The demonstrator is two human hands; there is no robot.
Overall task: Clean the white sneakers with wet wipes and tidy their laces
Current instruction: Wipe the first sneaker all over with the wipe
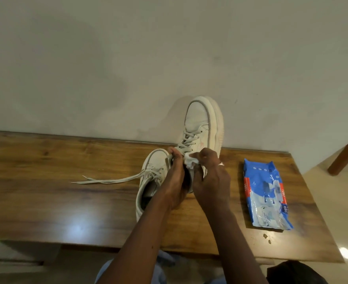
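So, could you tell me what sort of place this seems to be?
Probably a room in a home: a wooden table against a plain wall, a wet wipes pack on it, a glossy floor beside.

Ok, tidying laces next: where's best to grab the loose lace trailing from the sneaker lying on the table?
Pinch the loose lace near its free ends, coming from above on the left. It lies flat on the table, stretched away from the lying sneaker, clear of the left hand gripping the raised sneaker and the right hand pinching the wipe.
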